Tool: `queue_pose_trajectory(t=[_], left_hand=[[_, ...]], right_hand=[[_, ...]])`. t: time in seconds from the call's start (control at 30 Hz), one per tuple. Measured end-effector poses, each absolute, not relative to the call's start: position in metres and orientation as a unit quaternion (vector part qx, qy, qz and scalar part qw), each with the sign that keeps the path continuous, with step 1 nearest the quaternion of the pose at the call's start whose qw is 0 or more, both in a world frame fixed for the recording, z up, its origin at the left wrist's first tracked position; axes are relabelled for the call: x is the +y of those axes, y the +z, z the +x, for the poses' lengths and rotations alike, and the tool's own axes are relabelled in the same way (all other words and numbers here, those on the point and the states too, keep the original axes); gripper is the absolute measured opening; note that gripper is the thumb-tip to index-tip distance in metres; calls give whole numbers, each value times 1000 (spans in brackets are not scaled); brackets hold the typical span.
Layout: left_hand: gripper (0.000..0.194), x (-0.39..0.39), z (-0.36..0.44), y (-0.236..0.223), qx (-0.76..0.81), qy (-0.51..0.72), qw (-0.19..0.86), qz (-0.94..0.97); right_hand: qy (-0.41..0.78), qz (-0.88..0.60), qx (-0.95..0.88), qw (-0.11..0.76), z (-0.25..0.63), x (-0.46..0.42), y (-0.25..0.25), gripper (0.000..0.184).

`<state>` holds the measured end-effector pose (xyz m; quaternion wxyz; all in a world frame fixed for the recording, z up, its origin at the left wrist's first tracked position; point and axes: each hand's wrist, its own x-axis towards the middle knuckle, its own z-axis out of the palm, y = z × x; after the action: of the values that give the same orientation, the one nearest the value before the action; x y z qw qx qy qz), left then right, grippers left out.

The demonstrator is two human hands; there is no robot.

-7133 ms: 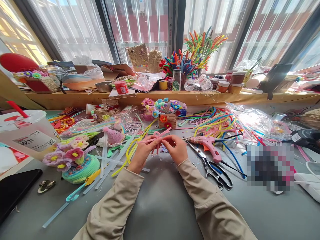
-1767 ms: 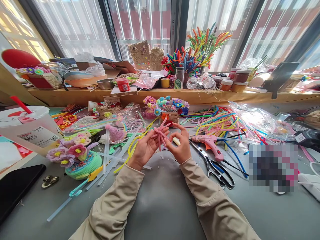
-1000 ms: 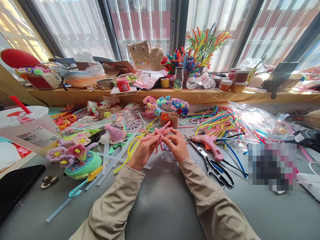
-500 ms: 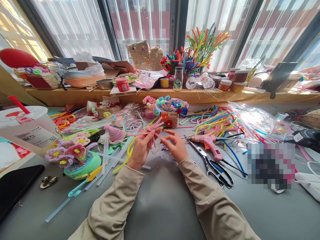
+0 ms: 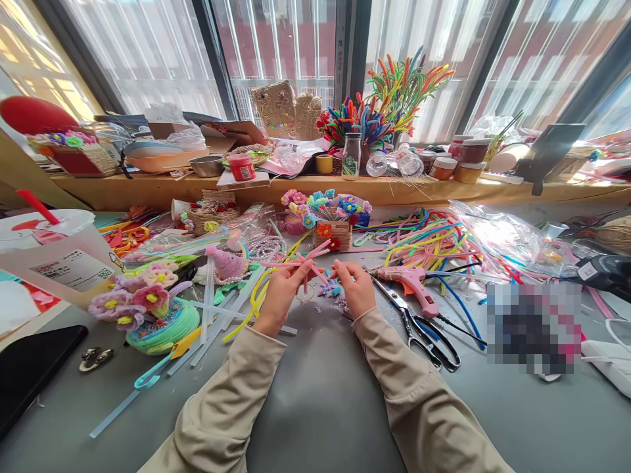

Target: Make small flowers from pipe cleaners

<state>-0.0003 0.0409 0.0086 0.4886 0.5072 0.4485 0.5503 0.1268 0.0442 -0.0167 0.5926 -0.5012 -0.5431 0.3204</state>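
Observation:
My left hand [image 5: 282, 292] is closed, thumb and fingers pinching a crossed bundle of pink pipe cleaners [image 5: 313, 253] whose ends point out several ways. To its right, my right hand [image 5: 355, 288] has its fingertips drawn together, a small gap from the bundle. Whether anything is between those fingertips is too small to make out. Beneath the hands, small coloured fluff scraps [image 5: 331, 287] and a thin ring [image 5: 304, 295] lie on the grey table [image 5: 323, 387]. Close by on the right are a pink glue gun [image 5: 413, 289] and black-handled scissors [image 5: 419, 328].
A pile of coloured pipe cleaners [image 5: 434, 243] lies at back right. Behind the hands stands a small box of fuzzy flowers [image 5: 335, 233]. Clear glue sticks [image 5: 210, 309], a green flower piece [image 5: 165, 325], a drink cup [image 5: 59, 256] and a phone [image 5: 42, 368] are on the left.
Earlier the bundle lay across my opened left palm; now the left fingers pinch it. My right fingertips, spread beside a strand half a second ago, have come together and moved slightly away.

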Motion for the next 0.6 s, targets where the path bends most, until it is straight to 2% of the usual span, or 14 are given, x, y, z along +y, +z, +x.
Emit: queue_pose_trajectory(t=[0.07, 0.27, 0.43, 0.6], left_hand=[[18, 41, 0, 8, 462, 531, 467, 535], [18, 41, -1, 7, 458, 503, 470, 562], [22, 39, 0, 8, 449, 470, 484, 585], [21, 38, 1, 10, 433, 421, 537, 589]], right_hand=[[340, -483, -563, 578, 126, 43, -15, 35], [377, -469, -562, 567, 124, 41, -11, 28], [465, -434, -540, 551, 123, 43, -14, 30], [499, -416, -477, 592, 124, 43, -14, 26]])
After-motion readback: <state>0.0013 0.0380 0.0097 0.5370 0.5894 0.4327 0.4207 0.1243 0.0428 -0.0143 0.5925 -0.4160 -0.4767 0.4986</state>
